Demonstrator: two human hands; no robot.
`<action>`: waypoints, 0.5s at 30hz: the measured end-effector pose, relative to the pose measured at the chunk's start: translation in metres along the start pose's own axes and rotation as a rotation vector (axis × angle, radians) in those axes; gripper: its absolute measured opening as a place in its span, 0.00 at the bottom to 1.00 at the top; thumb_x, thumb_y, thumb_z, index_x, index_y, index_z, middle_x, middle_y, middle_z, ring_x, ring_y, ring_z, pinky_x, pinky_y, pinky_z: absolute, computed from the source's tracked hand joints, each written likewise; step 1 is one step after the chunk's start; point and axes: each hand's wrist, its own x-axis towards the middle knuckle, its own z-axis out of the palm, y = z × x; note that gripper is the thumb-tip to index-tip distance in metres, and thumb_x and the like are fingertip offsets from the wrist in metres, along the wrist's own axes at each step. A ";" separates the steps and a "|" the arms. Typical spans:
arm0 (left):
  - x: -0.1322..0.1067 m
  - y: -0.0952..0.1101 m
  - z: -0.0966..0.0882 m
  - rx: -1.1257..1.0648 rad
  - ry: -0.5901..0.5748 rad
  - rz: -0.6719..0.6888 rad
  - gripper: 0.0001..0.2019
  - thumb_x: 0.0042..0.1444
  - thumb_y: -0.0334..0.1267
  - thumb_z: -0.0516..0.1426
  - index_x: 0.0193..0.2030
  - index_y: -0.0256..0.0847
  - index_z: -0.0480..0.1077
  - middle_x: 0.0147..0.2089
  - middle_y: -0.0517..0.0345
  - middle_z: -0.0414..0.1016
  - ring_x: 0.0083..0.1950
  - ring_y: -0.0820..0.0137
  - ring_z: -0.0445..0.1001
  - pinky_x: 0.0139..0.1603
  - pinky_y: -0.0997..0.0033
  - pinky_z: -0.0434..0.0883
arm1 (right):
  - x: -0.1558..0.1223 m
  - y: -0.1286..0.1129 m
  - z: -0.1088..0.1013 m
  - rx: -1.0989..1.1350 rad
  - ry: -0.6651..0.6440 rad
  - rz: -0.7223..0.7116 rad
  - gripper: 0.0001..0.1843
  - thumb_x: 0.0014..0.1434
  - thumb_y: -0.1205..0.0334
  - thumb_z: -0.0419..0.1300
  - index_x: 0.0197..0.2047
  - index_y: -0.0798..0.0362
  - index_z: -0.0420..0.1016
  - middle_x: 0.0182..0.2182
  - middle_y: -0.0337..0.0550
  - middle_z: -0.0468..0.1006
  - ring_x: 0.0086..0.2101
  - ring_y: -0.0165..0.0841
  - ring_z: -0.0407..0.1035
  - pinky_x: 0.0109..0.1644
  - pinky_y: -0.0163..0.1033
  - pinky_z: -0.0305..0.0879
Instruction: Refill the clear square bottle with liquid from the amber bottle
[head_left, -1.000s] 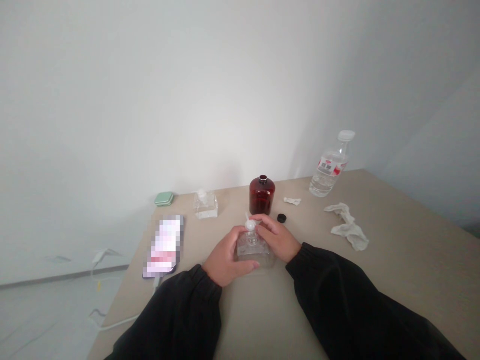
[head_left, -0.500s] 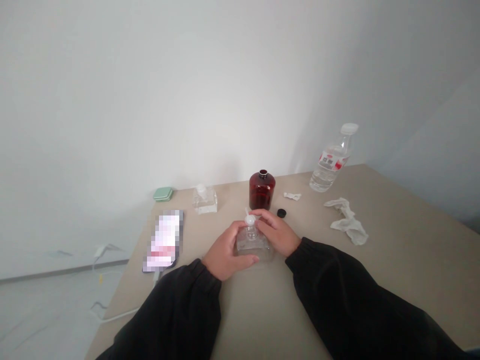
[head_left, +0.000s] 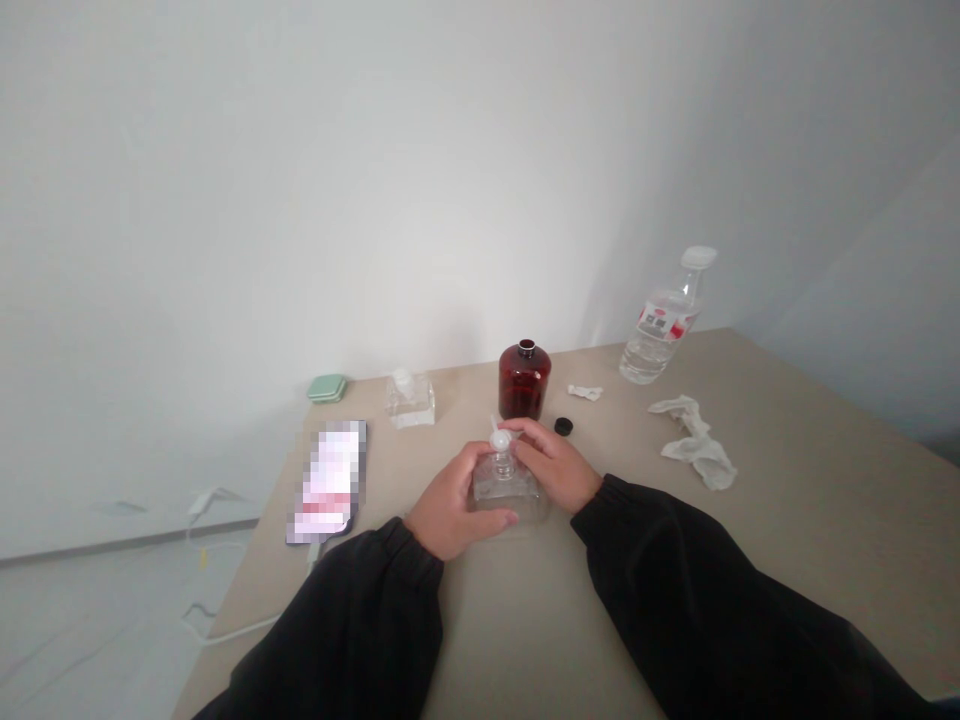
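A small clear glass bottle with a white pump top stands on the beige table in front of me. My left hand is wrapped round the bottle's left side and base. My right hand is closed at its right side, fingertips pinching the white pump top. Both forearms wear black sleeves. Just behind stands a dark red bottle with an open neck, and its small black cap lies to the right of it.
A second clear bottle and a green case sit at the back left. A phone with a white cable lies at the left edge. A plastic water bottle, a crumpled white cloth and a paper scrap lie to the right.
The view tilted slightly a second ago, so everything sits a bit higher in the picture. My hands keep the same hold on the clear bottle and its pump top.
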 end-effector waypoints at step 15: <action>0.000 0.000 0.000 0.009 0.000 -0.003 0.31 0.47 0.36 0.65 0.56 0.40 0.58 0.51 0.50 0.70 0.51 0.60 0.70 0.53 0.60 0.66 | 0.001 0.001 0.000 -0.003 -0.002 0.008 0.15 0.60 0.60 0.53 0.48 0.52 0.71 0.29 0.37 0.73 0.29 0.31 0.66 0.34 0.37 0.63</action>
